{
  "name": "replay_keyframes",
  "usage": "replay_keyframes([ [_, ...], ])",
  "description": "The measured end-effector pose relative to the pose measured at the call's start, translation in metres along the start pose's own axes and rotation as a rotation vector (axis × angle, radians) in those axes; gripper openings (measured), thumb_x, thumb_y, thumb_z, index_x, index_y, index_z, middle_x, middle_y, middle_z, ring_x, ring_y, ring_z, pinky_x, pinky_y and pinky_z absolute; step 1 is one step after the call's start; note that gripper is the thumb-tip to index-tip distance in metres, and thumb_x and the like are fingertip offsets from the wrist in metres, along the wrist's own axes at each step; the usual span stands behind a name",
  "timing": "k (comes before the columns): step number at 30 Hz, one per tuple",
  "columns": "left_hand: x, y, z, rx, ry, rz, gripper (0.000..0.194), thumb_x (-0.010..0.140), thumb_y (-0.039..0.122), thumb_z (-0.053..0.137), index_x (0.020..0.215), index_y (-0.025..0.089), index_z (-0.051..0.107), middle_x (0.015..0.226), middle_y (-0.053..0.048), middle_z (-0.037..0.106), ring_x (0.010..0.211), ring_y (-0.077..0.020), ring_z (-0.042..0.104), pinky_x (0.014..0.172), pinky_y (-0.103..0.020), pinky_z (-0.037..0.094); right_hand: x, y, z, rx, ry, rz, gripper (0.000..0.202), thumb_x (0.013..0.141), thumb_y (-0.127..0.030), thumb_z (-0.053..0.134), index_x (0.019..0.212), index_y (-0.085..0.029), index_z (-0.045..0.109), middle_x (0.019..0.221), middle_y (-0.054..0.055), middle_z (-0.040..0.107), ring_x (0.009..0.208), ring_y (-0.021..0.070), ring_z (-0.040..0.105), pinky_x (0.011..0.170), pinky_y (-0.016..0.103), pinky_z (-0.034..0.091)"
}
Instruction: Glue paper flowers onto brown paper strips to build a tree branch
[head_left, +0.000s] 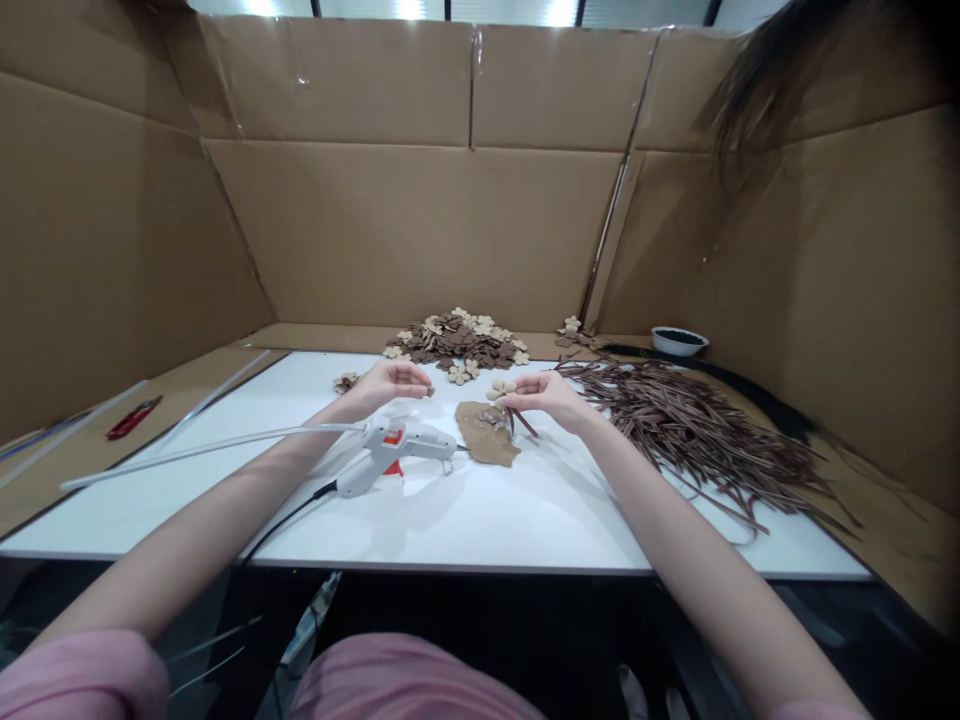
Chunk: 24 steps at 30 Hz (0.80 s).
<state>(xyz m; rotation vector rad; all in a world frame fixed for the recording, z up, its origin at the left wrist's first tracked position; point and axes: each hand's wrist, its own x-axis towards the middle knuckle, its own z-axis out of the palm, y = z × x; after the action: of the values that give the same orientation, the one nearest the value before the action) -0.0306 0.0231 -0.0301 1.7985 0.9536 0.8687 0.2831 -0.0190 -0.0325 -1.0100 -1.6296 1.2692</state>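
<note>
My right hand (551, 394) is closed on a cream flower-shaped cutout (499, 390) by its edge, above a torn brown cardboard piece (480, 436) with shiny glue smears. A thin brown strip (527, 424) slants below those fingers; whether they also hold it I cannot tell. My left hand (390, 386) pinches a small brown piece (430, 391), too small to name. Under my left forearm's side, a white glue gun (397, 452) with a red trigger stands with its nozzle at the cardboard's edge. A long clear glue stick (225, 446) sticks out of its back.
Behind my hands lies a heap of brown and cream flower cutouts (465, 338). Brown strips (690, 430) pile up on the right, near a white bowl (679, 341) with dark contents. A red-handled tool (133, 418) rests at left. Cardboard walls (405, 230) enclose the white board (450, 530).
</note>
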Motion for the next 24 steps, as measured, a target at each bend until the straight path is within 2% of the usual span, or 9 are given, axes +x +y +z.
replay_keyframes([
  [2,0.005,0.009,0.004,-0.029,-0.003,0.024,0.035,0.065,0.036,0.082,0.087,0.013,0.068,0.086,-0.009,0.072,0.079,-0.0177,0.066,0.072,-0.030,0.050,0.003,-0.001,0.005,0.001,-0.016,-0.012,0.036,0.057,-0.040,0.087,0.079,-0.014,0.073,0.076,0.005,0.073,0.069,0.0168,0.066,0.067,0.029,0.049],
  [6,0.012,0.031,0.020,-0.069,-0.082,0.129,0.030,0.066,0.034,0.082,0.081,0.012,0.067,0.083,-0.006,0.069,0.078,-0.0147,0.063,0.076,-0.029,0.049,0.008,-0.009,0.019,0.001,-0.032,-0.034,0.037,0.057,-0.041,0.086,0.074,-0.014,0.069,0.068,0.002,0.069,0.060,0.0137,0.061,0.055,0.025,0.042],
  [11,0.009,0.045,0.035,-0.066,-0.093,0.175,0.035,0.064,0.033,0.084,0.086,0.011,0.070,0.077,-0.006,0.068,0.074,-0.0153,0.062,0.072,-0.029,0.049,0.018,-0.019,0.034,0.024,0.023,-0.011,0.047,0.051,-0.035,0.089,0.087,-0.015,0.065,0.067,0.000,0.067,0.060,0.0138,0.062,0.053,0.023,0.042],
  [19,0.007,0.045,0.026,0.156,-0.048,0.385,0.027,0.070,0.039,0.080,0.075,0.014,0.071,0.086,-0.006,0.065,0.079,-0.0158,0.058,0.073,-0.029,0.044,0.026,-0.020,0.046,-0.032,0.027,-0.050,0.052,0.051,-0.037,0.088,0.091,-0.018,0.061,0.065,0.000,0.070,0.058,0.0155,0.064,0.057,0.025,0.045],
  [24,0.010,0.041,0.023,0.215,-0.067,0.417,0.023,0.071,0.038,0.080,0.077,0.017,0.073,0.098,-0.006,0.060,0.090,-0.0174,0.056,0.078,-0.030,0.043,0.028,-0.020,0.050,-0.051,0.042,-0.089,0.054,0.052,-0.039,0.087,0.092,-0.019,0.058,0.065,0.000,0.070,0.057,0.0157,0.064,0.057,0.025,0.045],
])
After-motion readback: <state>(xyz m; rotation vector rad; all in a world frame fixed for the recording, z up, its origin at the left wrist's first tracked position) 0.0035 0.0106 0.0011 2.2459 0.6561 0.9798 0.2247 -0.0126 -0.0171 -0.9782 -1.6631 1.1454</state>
